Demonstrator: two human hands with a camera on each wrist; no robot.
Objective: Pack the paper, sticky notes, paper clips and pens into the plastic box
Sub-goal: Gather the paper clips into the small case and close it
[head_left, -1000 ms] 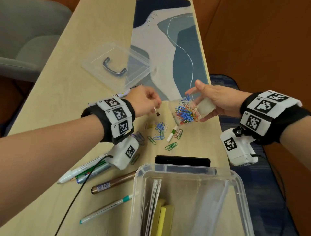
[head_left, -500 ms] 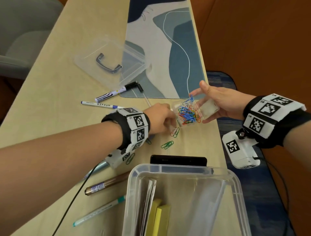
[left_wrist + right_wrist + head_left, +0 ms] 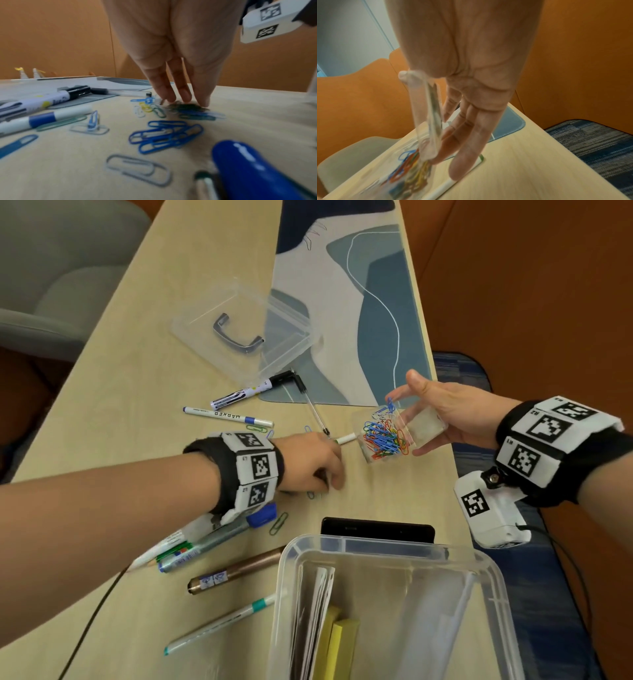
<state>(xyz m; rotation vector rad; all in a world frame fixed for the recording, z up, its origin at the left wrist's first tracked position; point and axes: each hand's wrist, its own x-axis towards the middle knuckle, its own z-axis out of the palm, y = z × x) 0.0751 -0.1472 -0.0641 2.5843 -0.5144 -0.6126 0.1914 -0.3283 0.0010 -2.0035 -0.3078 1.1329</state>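
My right hand [image 3: 416,419] holds a small clear case [image 3: 383,436] of coloured paper clips tilted above the table's right side; in the right wrist view the case [image 3: 426,135] sits between thumb and fingers [image 3: 462,155]. My left hand [image 3: 327,484] is down on the table left of the case. Its straight fingertips [image 3: 186,97] press on a blurred cluster of loose clips [image 3: 190,108]. More clips [image 3: 164,135] lie nearer the wrist. The plastic box [image 3: 376,546] stands near me with paper [image 3: 313,611] and yellow sticky notes [image 3: 342,642] inside.
Pens lie scattered: a brown pen [image 3: 236,573], a teal-banded pen [image 3: 219,623], markers [image 3: 227,416] and a clear ballpoint [image 3: 311,405]. The box lid [image 3: 243,333] lies further back, partly on a desk mat [image 3: 352,302]. A black phone [image 3: 376,530] sits behind the box.
My left hand has left the mouth of the clip case and come down and left onto the loose clips on the table. The right hand still holds the case in about the same place.
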